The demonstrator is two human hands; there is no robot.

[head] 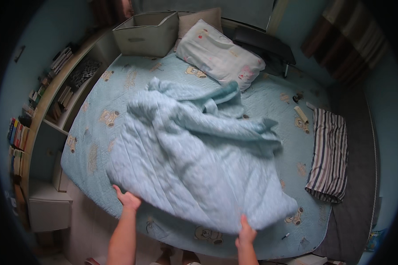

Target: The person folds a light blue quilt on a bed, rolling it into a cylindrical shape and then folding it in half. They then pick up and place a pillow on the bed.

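Note:
A light blue quilt point(192, 165) lies rumpled across the bed, its far part bunched into folds that show a teal underside. At the quilt's near left edge is my left hand point(129, 199), thumb up and fingers mostly hidden by the cloth. My right hand point(246, 234) grips the near edge further right, its thumb on top. Between the two hands the edge looks raised and slightly blurred. Beneath it spreads a teal bedsheet point(96, 139) printed with teddy bears.
A grey fabric storage box point(149, 38), a white printed pillow point(219, 53) and a black folding table point(265, 46) stand at the bed's far end. A striped pillow point(328, 155) lies right. Bookshelves point(63, 99) line the left. A small pen-like object point(286, 236) rests near the front edge.

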